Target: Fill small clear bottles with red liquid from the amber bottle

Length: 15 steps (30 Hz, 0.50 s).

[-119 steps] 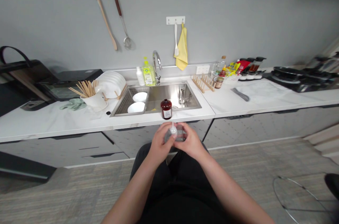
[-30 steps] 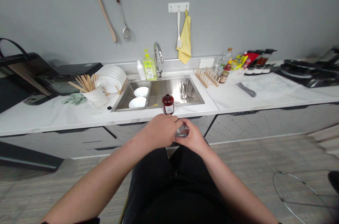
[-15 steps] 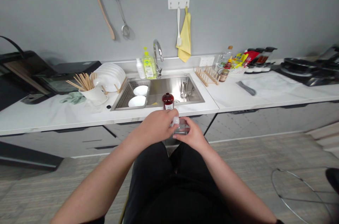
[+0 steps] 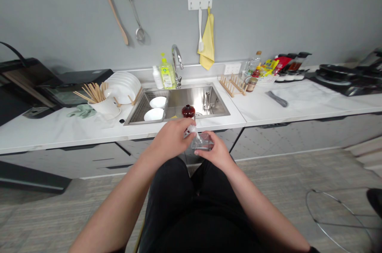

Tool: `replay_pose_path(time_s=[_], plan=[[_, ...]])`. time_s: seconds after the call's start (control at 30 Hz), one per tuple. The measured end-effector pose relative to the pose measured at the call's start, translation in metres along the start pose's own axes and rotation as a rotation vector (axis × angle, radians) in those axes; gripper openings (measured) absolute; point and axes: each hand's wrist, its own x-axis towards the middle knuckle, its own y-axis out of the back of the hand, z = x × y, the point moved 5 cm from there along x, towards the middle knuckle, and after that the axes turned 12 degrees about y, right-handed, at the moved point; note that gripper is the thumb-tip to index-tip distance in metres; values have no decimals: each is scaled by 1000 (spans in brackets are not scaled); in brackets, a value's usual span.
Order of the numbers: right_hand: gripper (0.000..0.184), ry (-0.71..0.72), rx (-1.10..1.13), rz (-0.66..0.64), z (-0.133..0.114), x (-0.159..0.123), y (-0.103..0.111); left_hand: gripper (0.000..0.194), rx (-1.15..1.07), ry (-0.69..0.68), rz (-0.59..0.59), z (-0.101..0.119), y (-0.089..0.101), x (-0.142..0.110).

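My left hand (image 4: pixel 171 136) is closed, with its fingertips around a whitish translucent pump head (image 4: pixel 192 128). A pale stem slants from that pump head down towards the clear bottle (image 4: pixel 203 142), and I cannot tell whether it is still inside. My right hand (image 4: pixel 220 152) grips the clear bottle, tilted, thumb on the near side and fingers on the far side. Just beyond my left fingers stands a dark red-brown bottle (image 4: pixel 188 111) with an uncapped neck, at the sink's front edge; my hand hides its lower part.
Behind the hands is a steel sink (image 4: pixel 222 105) with a faucet (image 4: pixel 176 61) and two white bowls (image 4: pixel 154 114) on the left. Yellow-green soap (image 4: pixel 167 75) stands behind it. Plates (image 4: pixel 125 85) and a chopstick holder (image 4: pixel 104 108) lie left; a wooden rack (image 4: pixel 232 85) stands right.
My left hand has shifted slightly left, drawing the pump head away from the clear bottle, so the pale stem shows. The right hand stays nearly in place.
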Motion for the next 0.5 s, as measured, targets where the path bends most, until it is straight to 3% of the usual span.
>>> replay_pose_path(time_s=[0.2,0.33,0.43,0.5], plan=[[75,5,10,-5,6,1,-2,17,-79,84,22,-14,10,-12],[78,8,34,-3,12,4,-4,13,-124,161,86,-36,20,-30],[81,0,43,-9,14,7,-5,19,-282,265,148,-79,23,-50],[82,-5,52,-8,15,9,-2,29,-480,380,216,-124,25,-64]])
